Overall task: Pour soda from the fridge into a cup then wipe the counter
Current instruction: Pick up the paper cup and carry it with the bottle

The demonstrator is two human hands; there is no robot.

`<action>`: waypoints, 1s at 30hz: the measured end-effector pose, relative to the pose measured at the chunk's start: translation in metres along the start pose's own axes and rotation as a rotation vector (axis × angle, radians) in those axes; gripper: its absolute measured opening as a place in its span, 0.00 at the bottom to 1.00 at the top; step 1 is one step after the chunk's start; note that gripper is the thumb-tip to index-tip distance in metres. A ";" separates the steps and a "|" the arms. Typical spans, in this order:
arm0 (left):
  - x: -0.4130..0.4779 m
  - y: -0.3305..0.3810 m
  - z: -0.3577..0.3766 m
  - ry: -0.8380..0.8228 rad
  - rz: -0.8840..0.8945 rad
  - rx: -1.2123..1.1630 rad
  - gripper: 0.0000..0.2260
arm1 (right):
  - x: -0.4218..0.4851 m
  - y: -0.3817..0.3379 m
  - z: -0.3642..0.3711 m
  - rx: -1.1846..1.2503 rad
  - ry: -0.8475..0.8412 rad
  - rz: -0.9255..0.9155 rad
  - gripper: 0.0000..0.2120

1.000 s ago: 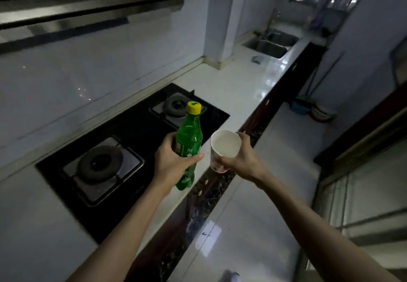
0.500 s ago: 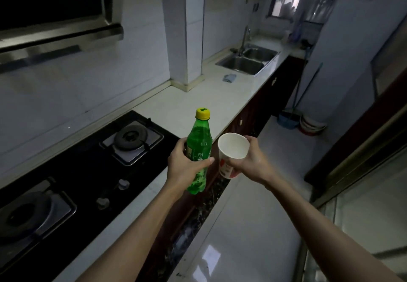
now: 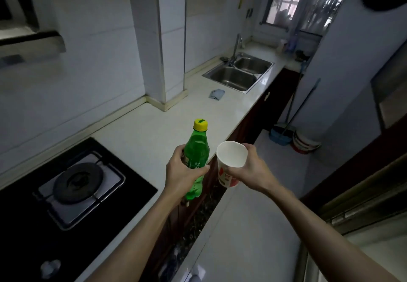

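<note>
My left hand [image 3: 181,172] grips a green soda bottle [image 3: 196,149] around its middle; the bottle stands upright and its yellow cap [image 3: 200,124] is on. Just to its right, my right hand [image 3: 251,169] holds a white paper cup [image 3: 230,160] with a red print, tilted slightly so its empty inside shows. Both are held in the air over the front edge of the white counter [image 3: 154,131]. A small blue-grey cloth [image 3: 217,94] lies on the counter close to the sink.
A black gas hob [image 3: 72,184] with a burner sits in the counter at my left. Farther along is a steel double sink [image 3: 239,74] with a tap. A tiled pillar [image 3: 160,39] stands at the counter's back. A mop and buckets [image 3: 293,138] stand on the floor.
The view has shifted along the counter toward the sink, so the hob slid left and the sink came closer. Bottle and cup stay in the same grips, side by side.
</note>
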State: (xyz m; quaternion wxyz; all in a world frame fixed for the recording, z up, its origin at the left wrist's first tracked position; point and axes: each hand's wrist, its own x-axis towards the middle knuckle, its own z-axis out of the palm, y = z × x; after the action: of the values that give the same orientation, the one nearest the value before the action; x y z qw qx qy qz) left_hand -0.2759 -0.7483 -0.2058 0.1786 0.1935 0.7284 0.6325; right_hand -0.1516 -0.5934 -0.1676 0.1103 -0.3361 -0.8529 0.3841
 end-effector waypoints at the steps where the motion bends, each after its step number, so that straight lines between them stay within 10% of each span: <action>1: 0.018 0.003 0.008 -0.003 -0.006 -0.008 0.27 | 0.020 0.002 -0.006 -0.016 -0.001 -0.006 0.40; 13: 0.149 0.015 0.064 0.089 -0.036 0.052 0.24 | 0.203 0.031 -0.028 -0.037 -0.025 -0.142 0.30; 30: 0.204 -0.002 0.109 0.738 -0.252 0.128 0.26 | 0.421 0.071 0.044 -0.097 -0.516 -0.352 0.47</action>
State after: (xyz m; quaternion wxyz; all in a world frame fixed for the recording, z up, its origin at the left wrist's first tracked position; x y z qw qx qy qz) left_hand -0.3968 -0.5521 -0.2261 -0.0315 -0.1270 0.7997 0.5859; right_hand -0.4524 -0.3082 -0.2785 -0.0610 -0.0795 -0.9151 0.3906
